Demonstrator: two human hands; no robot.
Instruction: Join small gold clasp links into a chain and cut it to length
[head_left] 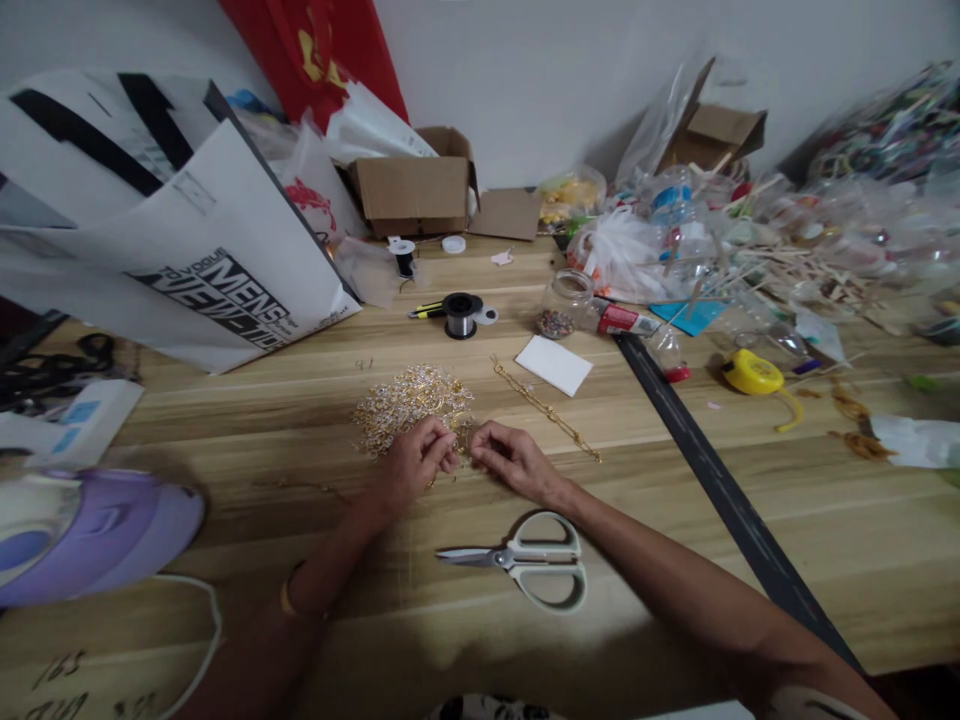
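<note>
My left hand (415,462) and my right hand (512,460) meet at the near edge of a heap of small gold and clear beaded pieces (411,400) on the wooden table (300,470). Both hands have fingers curled in a pinch, fingertips almost touching; what they pinch is too small to make out. A thin gold chain (545,408) lies diagonally just right of my right hand. White-handled scissors (529,562) lie shut on the table close below my hands.
A white card (554,364), a spool of wire (460,314), a bead jar (564,302) and a yellow tape measure (752,372) lie beyond. A large printed bag (187,240) and cardboard box (415,188) stand at the back left. Plastic bags and sticks clutter the right. A purple object (90,530) sits near left.
</note>
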